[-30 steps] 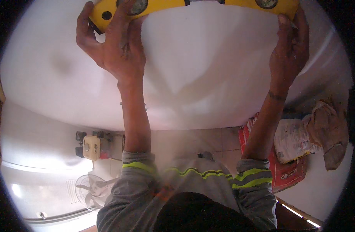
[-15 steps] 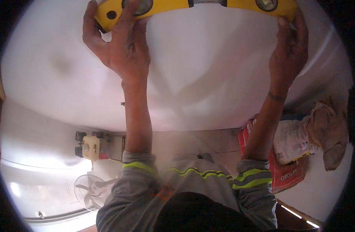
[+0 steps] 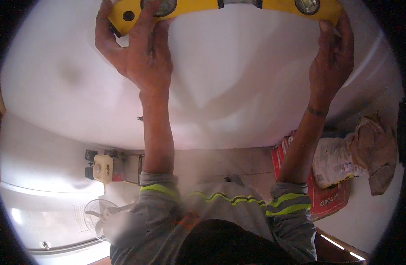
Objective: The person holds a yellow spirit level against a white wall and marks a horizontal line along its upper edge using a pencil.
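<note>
A yellow spirit level (image 3: pixel 194 6) lies across the top of the view, set against the white wall (image 3: pixel 238 66). My left hand (image 3: pixel 143 53) grips its left end, thumb and fingers on either side of the yellow body. Round the right end, my right hand (image 3: pixel 333 55) is closed, with its fingertips at the lower edge. Black-rimmed round vials show near both ends, and a clear vial sits in the middle. The level's upper edge is cut off by the frame.
Low on the left stand a cream and black engine-like machine (image 3: pixel 103 168) and a round fan (image 3: pixel 97 216). Below my right forearm lie a red sack (image 3: pixel 329 198), a white sack (image 3: pixel 333 161) and crumpled brown paper (image 3: pixel 371 145). A small dark fitting (image 3: pixel 140 118) sticks out of the wall.
Both hands and the level have stayed nearly in place, with only a very slight shift to the right in view.
</note>
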The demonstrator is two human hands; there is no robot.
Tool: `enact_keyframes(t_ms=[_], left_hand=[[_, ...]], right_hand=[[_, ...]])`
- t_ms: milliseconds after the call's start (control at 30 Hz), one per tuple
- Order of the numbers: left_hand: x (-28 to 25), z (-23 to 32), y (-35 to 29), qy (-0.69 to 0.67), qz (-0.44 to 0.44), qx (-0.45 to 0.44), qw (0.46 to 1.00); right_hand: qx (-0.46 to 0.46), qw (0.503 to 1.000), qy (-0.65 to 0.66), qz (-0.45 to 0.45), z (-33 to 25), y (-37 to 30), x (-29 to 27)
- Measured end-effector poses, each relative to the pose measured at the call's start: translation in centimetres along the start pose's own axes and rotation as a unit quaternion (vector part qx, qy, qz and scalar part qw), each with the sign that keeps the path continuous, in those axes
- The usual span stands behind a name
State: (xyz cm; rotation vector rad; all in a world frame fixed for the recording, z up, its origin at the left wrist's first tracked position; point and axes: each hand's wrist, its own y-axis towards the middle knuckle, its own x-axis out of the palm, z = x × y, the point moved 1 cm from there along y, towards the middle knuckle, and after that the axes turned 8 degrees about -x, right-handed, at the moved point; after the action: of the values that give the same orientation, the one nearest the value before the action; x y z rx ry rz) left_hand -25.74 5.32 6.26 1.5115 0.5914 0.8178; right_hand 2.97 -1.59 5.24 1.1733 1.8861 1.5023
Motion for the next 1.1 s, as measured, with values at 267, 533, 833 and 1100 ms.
enact_keyframes(t_ms=[267, 533, 833, 1100], left_hand=[[0.0, 0.4, 0.1, -0.018, 0.006, 0.013, 1.0], [-0.1, 0.5, 0.0, -0.014, 0.008, 0.002, 1.0], [0.1, 0.4, -0.2, -0.013, 0.01, 0.012, 1.0], [-0.3, 0.2, -0.1, 0.001, 0.004, 0.007, 1.0]], right_hand=[[0.007, 1.0, -0.009, 0.006, -0.3, -0.3, -0.2], [0.009, 1.0, -0.006, 0.003, -0.3, -0.3, -0.2], [-0.047, 0.999, -0.003, 0.007, 0.5, -0.3, -0.2], [-0.009, 0.999, -0.033, -0.001, 0.0, -0.4, -0.3]])
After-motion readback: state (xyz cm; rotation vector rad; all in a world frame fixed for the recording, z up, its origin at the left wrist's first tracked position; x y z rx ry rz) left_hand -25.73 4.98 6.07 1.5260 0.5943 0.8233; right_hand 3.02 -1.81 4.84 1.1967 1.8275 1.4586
